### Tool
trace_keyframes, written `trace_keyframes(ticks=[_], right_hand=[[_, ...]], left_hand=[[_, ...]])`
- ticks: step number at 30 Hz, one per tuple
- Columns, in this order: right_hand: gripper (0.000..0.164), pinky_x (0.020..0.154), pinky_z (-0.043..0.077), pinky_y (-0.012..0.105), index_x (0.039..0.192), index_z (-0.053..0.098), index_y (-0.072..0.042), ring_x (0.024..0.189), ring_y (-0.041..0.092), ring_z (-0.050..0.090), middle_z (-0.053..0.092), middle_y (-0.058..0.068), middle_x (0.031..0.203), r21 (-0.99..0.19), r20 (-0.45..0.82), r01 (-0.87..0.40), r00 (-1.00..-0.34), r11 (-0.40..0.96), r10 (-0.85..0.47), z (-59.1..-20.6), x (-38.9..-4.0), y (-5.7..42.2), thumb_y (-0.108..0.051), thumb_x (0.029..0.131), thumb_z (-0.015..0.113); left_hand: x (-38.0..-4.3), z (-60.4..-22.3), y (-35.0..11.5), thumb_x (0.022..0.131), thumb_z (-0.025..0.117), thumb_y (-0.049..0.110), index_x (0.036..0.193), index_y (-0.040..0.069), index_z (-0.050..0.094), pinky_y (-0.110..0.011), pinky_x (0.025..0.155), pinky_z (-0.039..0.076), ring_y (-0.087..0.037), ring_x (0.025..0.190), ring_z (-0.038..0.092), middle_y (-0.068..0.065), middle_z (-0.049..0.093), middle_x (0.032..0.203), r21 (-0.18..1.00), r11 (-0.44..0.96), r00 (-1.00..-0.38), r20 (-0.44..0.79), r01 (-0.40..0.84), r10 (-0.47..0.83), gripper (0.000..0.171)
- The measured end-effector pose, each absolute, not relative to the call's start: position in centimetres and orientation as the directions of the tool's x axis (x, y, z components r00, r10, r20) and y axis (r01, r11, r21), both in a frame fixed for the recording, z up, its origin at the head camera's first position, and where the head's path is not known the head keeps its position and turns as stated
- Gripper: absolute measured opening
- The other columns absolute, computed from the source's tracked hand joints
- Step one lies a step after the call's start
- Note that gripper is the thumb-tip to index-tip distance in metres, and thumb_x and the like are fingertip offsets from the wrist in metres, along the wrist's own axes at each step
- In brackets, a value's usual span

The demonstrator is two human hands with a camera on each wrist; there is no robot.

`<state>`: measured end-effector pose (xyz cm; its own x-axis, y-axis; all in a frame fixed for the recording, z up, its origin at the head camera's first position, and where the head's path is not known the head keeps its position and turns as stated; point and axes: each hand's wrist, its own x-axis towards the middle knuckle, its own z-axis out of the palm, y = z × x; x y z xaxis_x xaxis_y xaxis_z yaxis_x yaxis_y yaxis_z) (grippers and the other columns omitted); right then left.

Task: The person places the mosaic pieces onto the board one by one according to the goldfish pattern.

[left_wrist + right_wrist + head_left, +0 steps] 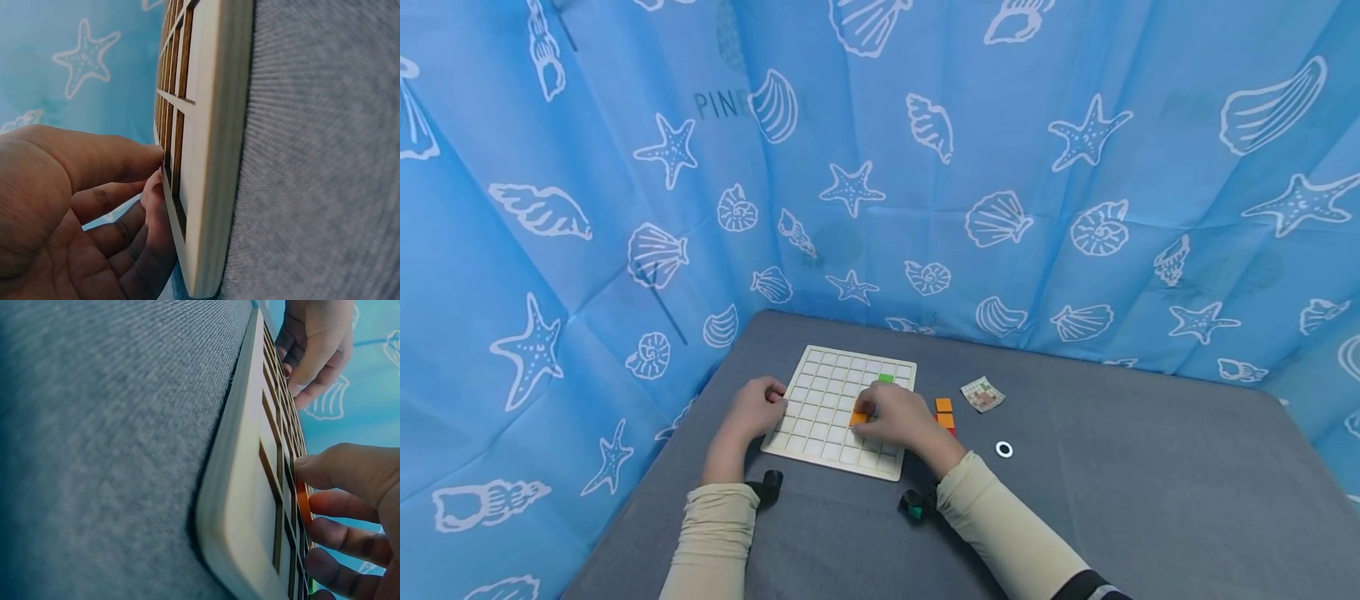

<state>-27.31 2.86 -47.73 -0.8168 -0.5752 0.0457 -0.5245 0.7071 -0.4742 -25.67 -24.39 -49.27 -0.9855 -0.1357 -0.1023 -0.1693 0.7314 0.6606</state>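
Observation:
A pale wooden grid board of square cells lies flat. My left hand is at its left edge; in the left wrist view the thumb and loosely bent fingers touch the board's rim. Over the right half, my right hand pinches an orange square tile between thumb and fingers, at the grid's surface. Orange shows beneath those fingertips in the head view; the hand hides part of it. A green tile sits in a cell near the far right.
Orange tiles and partly hidden red pieces lie right of the board. Further right are a small card with a coloured grid pattern and a white ring. A blue shell-print curtain hangs behind the grey table.

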Motion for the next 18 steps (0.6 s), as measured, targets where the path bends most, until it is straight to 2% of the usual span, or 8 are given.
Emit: trace_keyframes(ticks=[11,18], right_hand=[[0.016,0.078,0.056,0.037,0.105,0.080,-0.017,0.091,0.013,0.067,0.073,-0.004,0.102,-0.501,0.053,-0.526,-0.812,0.687,-0.582,-47.19,-26.96,3.39,-0.024,0.091,0.081],[0.015,0.076,0.056,0.037,0.104,0.080,-0.018,0.091,0.012,0.066,0.074,-0.003,0.101,-0.517,0.054,-0.527,-0.806,0.674,-0.589,-47.46,-26.98,3.19,-0.026,0.091,0.082]], left_hand=[[-25.63,-48.92,-24.53,0.102,0.062,0.013,0.124,0.000,0.067,-0.045,0.081,0.052,-0.028,0.091,0.061,-0.016,0.066,0.106,0.659,0.731,-0.984,-0.111,-0.176,-0.138,0.026],[-25.57,-48.97,-24.46,0.102,0.062,0.014,0.124,0.001,0.068,-0.045,0.081,0.052,-0.027,0.092,0.061,-0.015,0.066,0.107,0.661,0.727,-0.983,-0.123,-0.186,-0.140,0.026]])
